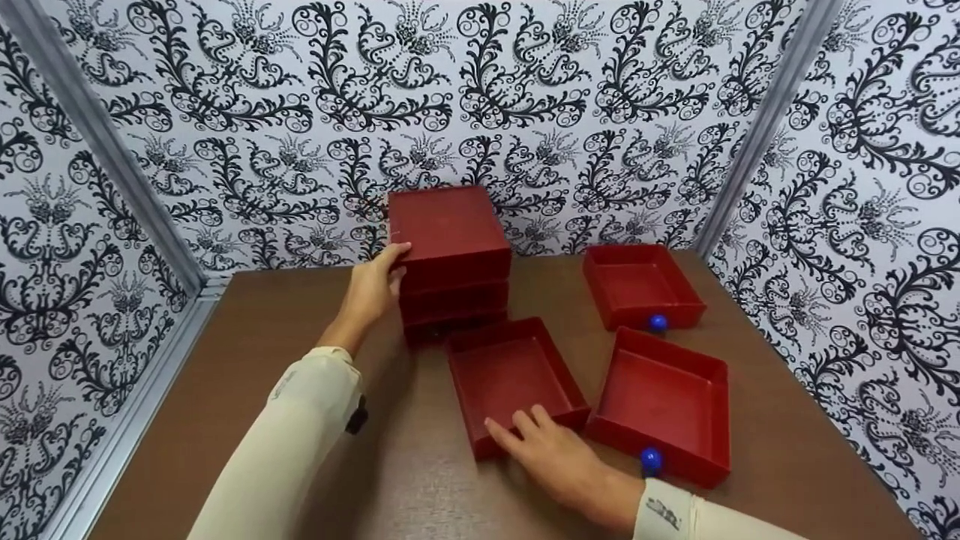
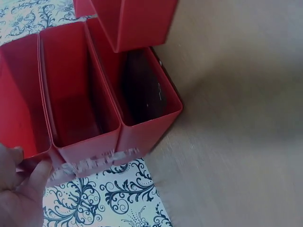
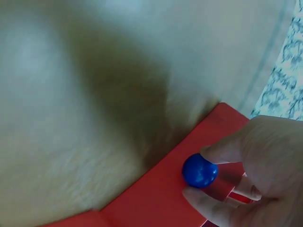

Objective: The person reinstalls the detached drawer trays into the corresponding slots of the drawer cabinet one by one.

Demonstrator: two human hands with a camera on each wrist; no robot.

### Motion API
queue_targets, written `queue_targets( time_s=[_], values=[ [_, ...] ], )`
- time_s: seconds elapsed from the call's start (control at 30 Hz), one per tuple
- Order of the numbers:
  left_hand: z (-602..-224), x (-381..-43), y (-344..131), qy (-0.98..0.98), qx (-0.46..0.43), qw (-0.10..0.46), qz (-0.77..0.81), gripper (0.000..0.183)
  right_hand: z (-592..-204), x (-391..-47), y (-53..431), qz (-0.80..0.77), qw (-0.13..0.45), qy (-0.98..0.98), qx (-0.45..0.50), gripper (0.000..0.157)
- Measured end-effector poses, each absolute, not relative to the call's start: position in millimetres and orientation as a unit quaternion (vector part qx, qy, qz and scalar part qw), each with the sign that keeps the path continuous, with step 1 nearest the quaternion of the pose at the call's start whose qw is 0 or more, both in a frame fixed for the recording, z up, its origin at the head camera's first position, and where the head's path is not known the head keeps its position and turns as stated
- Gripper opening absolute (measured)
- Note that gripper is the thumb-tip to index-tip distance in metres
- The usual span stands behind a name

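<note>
A red box cabinet [image 1: 448, 223] with three stacked openings stands at the back middle of the table. My left hand [image 1: 369, 289] grips its upper left front corner, thumb and fingers at the edge of the top compartment in the left wrist view. In front of the cabinet lies a shallow red drawer [image 1: 502, 379], set at an angle, its far end close to the lowest opening. My right hand [image 1: 555, 457] holds that drawer by its front wall, several fingers over the rim. The right wrist view shows its blue knob [image 3: 200, 170] between thumb and finger.
Two more red drawers, one at the back right [image 1: 641, 285] and one nearer [image 1: 664, 405], lie on the brown table [image 1: 225, 420]. Each has a blue knob facing me. The nearer one sits right beside the held drawer. Patterned walls [image 1: 480, 75] enclose the table.
</note>
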State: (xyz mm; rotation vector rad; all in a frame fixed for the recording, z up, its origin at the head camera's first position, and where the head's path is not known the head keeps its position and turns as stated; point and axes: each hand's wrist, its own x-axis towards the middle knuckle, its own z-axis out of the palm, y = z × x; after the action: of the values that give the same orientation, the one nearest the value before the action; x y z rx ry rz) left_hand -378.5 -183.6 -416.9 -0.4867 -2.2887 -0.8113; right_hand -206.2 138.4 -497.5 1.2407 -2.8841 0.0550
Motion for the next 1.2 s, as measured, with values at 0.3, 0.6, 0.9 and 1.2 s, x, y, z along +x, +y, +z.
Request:
queue_targets(
  time_s=[0.3, 0.6, 0.9, 1.2],
  values=[
    [-414.4, -391.8, -162.9, -0.881, -0.191, 0.283, -0.327, 0.038, -500.1, -190.6, 127.5, 0.027, -0.005, -0.912, 0.408, 0.094],
    [-408.7, -392.3, -150.1, -0.894, -0.179, 0.239, -0.333, 0.039, -507.9, -181.3, 104.7, 0.002, 0.026, -0.908, 0.418, 0.083],
    [-408.7, -393.1, -147.4, -0.896, -0.174, 0.233, -0.335, 0.040, -512.4, -178.6, 96.1, -0.006, 0.030, -0.909, 0.415, 0.075],
    [-408.8, -391.2, -146.3, -0.898, -0.165, 0.221, -0.343, 0.042, -514.3, -177.3, 96.4, -0.003, 0.040, -0.907, 0.419, 0.086]
  ],
)
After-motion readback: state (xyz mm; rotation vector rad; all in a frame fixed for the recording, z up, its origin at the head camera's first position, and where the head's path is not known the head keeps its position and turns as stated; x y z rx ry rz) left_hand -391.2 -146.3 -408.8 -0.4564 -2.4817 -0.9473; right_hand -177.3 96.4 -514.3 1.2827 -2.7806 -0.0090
